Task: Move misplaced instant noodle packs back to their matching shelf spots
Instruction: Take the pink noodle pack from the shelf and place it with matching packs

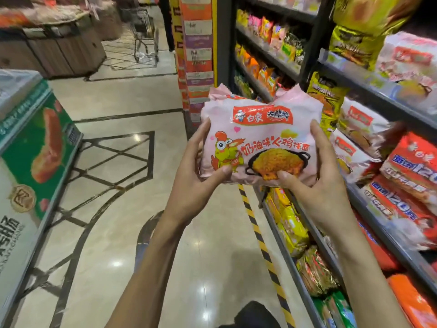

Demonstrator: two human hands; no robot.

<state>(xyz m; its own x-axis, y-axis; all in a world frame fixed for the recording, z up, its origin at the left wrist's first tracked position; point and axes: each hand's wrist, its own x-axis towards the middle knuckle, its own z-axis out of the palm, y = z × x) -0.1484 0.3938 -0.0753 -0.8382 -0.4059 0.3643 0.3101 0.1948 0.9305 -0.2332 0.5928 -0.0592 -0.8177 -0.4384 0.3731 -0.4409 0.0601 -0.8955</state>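
A pink instant noodle multipack (260,136) with a cartoon chicken and a red label is held up in the aisle, face toward me. My left hand (196,171) grips its lower left edge, thumb on the front. My right hand (316,176) grips its lower right edge, thumb on the pan picture. To the right stands the noodle shelf (378,95); similar pink-white packs (357,129) lie on its middle level, yellow-black packs (328,95) beside them, and red-orange packs (411,171) lie nearer me.
A green chest freezer (35,147) stands at the left. A black-yellow striped floor line (257,233) runs along the shelf base. A shopping cart (144,34) and a wooden display bin (54,43) are far down the aisle. Glossy tile floor lies between.
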